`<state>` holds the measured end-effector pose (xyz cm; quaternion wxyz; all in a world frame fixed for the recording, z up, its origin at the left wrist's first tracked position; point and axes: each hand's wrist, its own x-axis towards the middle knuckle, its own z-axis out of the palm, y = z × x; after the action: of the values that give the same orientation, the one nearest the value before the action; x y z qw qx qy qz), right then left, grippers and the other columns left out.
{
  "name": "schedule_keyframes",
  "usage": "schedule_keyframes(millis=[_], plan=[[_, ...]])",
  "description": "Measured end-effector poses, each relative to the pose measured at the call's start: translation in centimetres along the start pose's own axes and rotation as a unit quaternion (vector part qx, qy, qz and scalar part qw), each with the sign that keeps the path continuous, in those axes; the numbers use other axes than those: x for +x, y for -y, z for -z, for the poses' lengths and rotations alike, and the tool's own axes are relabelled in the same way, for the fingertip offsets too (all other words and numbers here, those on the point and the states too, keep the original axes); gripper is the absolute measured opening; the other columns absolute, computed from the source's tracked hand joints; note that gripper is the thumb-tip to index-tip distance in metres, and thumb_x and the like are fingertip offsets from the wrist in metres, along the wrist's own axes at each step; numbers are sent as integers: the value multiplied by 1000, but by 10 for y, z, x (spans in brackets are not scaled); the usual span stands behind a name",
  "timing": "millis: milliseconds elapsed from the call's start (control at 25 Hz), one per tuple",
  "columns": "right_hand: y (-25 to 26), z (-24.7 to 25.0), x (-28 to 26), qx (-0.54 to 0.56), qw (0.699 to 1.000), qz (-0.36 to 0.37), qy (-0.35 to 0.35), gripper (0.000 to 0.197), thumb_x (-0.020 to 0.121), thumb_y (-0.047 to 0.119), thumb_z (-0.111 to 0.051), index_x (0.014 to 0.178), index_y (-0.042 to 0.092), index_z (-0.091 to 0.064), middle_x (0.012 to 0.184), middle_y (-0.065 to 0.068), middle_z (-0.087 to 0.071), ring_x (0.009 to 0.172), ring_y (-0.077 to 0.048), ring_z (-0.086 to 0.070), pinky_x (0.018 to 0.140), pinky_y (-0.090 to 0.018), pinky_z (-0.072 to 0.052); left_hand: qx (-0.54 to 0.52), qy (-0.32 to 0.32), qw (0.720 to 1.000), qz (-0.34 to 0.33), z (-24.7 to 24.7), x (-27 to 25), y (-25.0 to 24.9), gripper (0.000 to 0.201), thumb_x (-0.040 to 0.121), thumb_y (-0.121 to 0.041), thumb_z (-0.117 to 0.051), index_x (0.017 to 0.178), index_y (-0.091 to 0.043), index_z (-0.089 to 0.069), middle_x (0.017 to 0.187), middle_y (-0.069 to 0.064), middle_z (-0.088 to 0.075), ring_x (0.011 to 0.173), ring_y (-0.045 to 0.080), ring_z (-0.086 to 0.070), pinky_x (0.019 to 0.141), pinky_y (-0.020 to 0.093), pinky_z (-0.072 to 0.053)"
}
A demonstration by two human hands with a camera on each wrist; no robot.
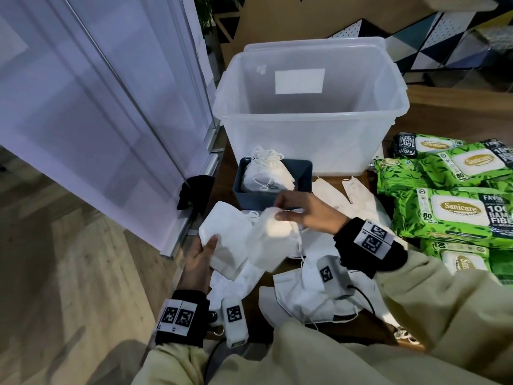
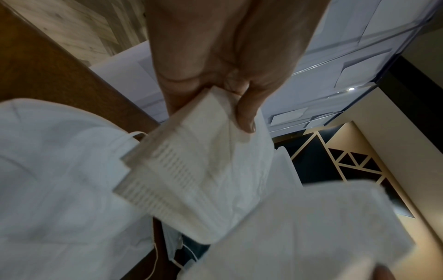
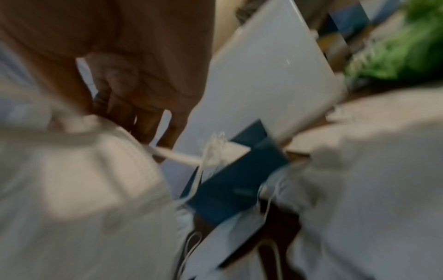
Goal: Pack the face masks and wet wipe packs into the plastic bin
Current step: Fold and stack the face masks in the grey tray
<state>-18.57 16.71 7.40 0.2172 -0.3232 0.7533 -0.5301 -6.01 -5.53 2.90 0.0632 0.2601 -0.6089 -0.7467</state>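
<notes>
L hand (image 1: 198, 259) grips mask stack (image 1: 226, 240); R hand (image 1: 308, 212) pinches blurred mask (image 1: 273, 240).

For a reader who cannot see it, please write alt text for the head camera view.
A person's left hand holds a stack of white face masks while the right hand pinches another mask beside it. Behind them stand a small dark tray of masks and a clear plastic bin; green wet wipe packs lie to the right.

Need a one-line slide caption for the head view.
Left hand holds stacked masks, right hand pinches another mask; plastic bin empty.
</notes>
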Motion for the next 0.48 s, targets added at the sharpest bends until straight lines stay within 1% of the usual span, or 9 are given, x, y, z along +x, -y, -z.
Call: schedule_keyframes(millis=[40,80,120,160,240,320,400,440,480], plan=[[2,-7,3,99,995,-34,0,14,88,3,-60,86,15,-53,86,-3,-54,79,-1,-53,74,-12,-41,-1,5,1000,5,-1,-1,0,21,95,-14,-49,108,-27,-60,93,-13,-73,85,6,-69,70,21,-56],[2,-13,7,150,988,-46,-17,18,89,-1,-56,85,15,-49,85,-4,-50,76,-2,-52,73,-13,-41,-7,18,1000,11,-4,-3,0,23,95,-13,-49,112,-26,-59,97,-10,-72,88,8,-68,74,24,-56],[2,-20,12,161,985,-53,-32,20,89,-3,-54,85,15,-47,85,-6,-48,76,-2,-52,73,-15,-42,-14,28,999,22,-7,-4,-1,25,95,-13,-49,115,-25,-59,101,-7,-72,91,11,-69,77,28,-57],[2,-28,19,134,988,-56,-44,19,90,-1,-54,86,15,-46,87,-6,-49,79,-4,-54,75,-18,-43,-18,37,999,31,-11,-6,-2,27,96,-12,-48,117,-24,-58,105,-5,-71,94,13,-68,79,30,-56],[2,-43,30,41,995,-71,-63,8,91,9,-56,95,11,-50,98,-7,-55,96,-15,-57,87,-29,-43,-20,44,997,59,-15,-8,-2,30,97,-12,-43,124,-21,-54,114,0,-67,103,18,-64,85,34,-53],[2,-53,38,-25,992,-93,-80,17,93,18,-55,106,8,-50,112,-7,-61,109,-22,-58,96,-34,-42,-31,42,995,85,-13,-8,2,31,99,-15,-39,128,-20,-51,121,3,-63,111,23,-59,91,39,-48],[3,-61,44,-82,989,-89,-85,17,94,24,-53,106,13,-47,114,-10,-64,108,-30,-60,94,-44,-46,-49,15,992,111,-14,-6,3,34,98,-32,-44,128,-18,-51,129,8,-58,117,27,-55,96,43,-45],[4,-63,45,-112,987,-81,-88,15,94,26,-52,104,16,-46,111,-11,-66,104,-32,-61,89,-47,-47,-63,-4,991,119,-15,-5,0,45,96,-40,-45,133,-13,-48,135,11,-53,121,31,-52,99,44,-43],[5,-65,46,-135,984,-72,-91,14,94,27,-52,102,18,-44,106,-11,-67,100,-34,-62,85,-47,-48,-77,-26,989,126,-17,-5,-3,52,97,-41,-42,136,-8,-43,139,14,-48,124,33,-49,100,43,-42]])
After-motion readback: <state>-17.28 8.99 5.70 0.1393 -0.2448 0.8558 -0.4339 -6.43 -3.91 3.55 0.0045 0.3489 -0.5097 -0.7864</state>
